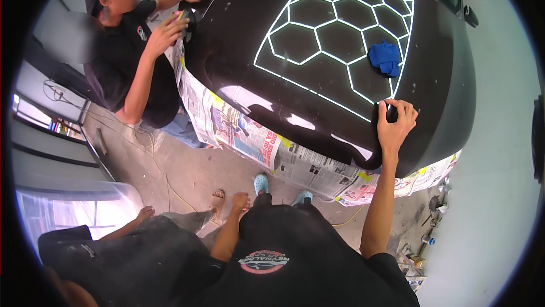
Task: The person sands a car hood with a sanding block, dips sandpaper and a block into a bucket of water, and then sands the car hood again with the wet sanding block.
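My right hand point(395, 122) rests on the front part of a dark car hood point(238, 40). Its thumb and fingers are bent together against the surface, and whatever they may pinch is too small or hidden to make out. Just beyond that hand, a crumpled blue cloth point(384, 58) lies on the hood. Bright white hexagon lines point(318, 32) show across the glossy paint, apparently a reflection. Low beside my body hangs my left hand point(241, 201), fingers curled in with nothing seen in them. It touches no part of the car.
Taped newspaper sheets point(318, 171) skirt the car's front. At upper left a co-worker point(130, 57) has both hands by the car's edge, one with a small yellowish pad. Another person point(130, 256) is close on my left. Cables point(153, 148) trail over the floor; cans and clutter point(428, 240) line the right wall.
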`<action>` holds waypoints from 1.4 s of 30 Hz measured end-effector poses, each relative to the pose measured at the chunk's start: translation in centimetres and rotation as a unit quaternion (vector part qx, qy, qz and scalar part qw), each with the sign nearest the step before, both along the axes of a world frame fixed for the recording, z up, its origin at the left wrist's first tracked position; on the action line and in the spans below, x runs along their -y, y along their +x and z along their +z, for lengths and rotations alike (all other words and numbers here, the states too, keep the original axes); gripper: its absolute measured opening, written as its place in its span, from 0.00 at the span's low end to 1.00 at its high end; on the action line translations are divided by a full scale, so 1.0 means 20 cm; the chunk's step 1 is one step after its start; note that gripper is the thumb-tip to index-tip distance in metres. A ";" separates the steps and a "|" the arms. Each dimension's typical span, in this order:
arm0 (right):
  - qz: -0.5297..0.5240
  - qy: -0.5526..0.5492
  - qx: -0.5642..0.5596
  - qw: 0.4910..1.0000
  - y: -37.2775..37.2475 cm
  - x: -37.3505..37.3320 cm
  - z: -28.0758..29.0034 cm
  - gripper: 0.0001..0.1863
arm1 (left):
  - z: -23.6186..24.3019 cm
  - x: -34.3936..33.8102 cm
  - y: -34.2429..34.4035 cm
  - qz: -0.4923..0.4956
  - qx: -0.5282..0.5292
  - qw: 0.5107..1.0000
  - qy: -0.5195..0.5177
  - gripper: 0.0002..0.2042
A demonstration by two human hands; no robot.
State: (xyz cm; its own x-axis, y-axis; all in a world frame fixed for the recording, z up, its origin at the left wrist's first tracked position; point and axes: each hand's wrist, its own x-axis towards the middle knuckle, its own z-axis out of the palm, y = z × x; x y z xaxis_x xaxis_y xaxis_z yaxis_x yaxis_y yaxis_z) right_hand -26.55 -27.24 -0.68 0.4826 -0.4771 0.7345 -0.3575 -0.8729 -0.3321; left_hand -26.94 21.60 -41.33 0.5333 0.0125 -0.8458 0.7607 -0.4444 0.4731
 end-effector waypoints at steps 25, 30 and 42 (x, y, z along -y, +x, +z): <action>-0.001 0.024 0.022 0.999 0.00 0.01 -0.02 0.05 | -0.18 -0.08 -0.13 -0.268 0.171 0.945 0.071 0.19; 0.005 0.033 0.027 0.999 0.00 0.01 -0.01 0.05 | -0.17 -0.02 -0.17 -0.179 0.128 0.973 0.074 0.19; 0.007 0.030 0.042 0.999 0.01 0.02 -0.01 0.04 | -0.16 -0.04 -0.18 -0.192 0.124 0.970 0.079 0.19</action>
State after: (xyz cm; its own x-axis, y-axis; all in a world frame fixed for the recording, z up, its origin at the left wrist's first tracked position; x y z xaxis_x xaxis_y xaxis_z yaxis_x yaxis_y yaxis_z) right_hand -26.45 -27.70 -0.90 0.4278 -0.5156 0.7424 -0.3152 -0.8549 -0.4121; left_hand -30.64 22.36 -44.56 0.7112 -0.1076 -0.6947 0.3968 -0.7543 0.5230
